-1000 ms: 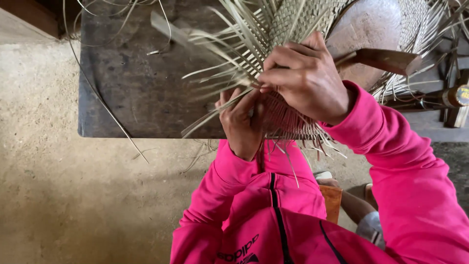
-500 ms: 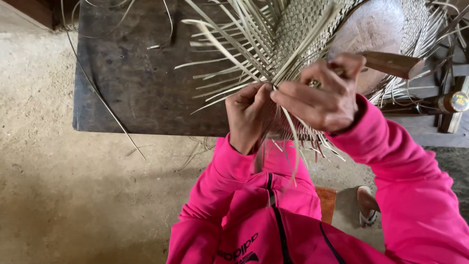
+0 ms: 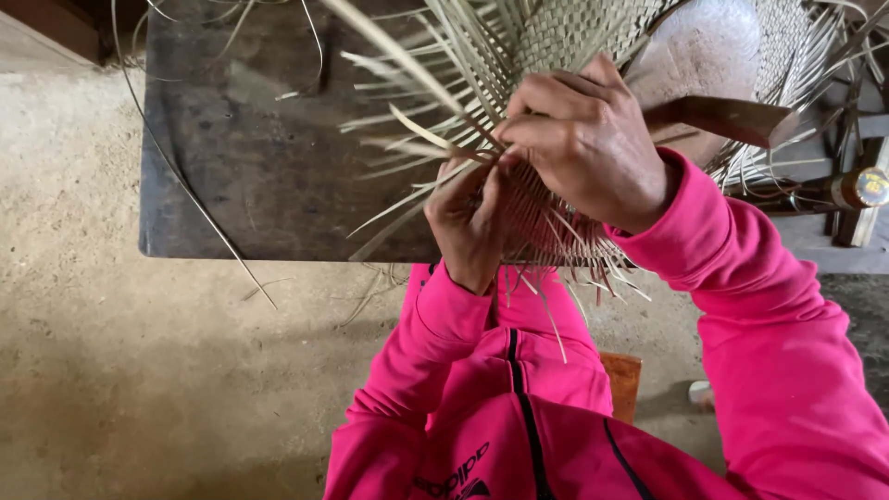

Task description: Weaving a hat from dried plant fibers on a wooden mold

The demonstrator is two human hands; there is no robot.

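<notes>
A half-woven mat of pale palm strips (image 3: 565, 37) lies over a rounded wooden form (image 3: 704, 56) on a dark wooden table (image 3: 259, 167). Loose strip ends (image 3: 417, 120) fan out to the left of the weave. My left hand (image 3: 468, 227) grips the woven edge from below, fingers curled around several strips. My right hand (image 3: 588, 143) sits just above it, fingers pinched on a strip at the weave's edge. Both arms wear bright pink sleeves. The fingertips meet where the loose strips start.
A wooden stick (image 3: 732, 116) crosses the rounded form at the right. A small bottle (image 3: 861, 185) lies at the far right. Stray strips (image 3: 213, 222) hang over the table's near edge onto the bare concrete floor (image 3: 111, 370). A wooden stool corner (image 3: 625, 380) shows below.
My right hand rose and closed back over the weave after pulling a strip down toward me. The left hand stayed on the edge. A foot at lower right slid out of view.
</notes>
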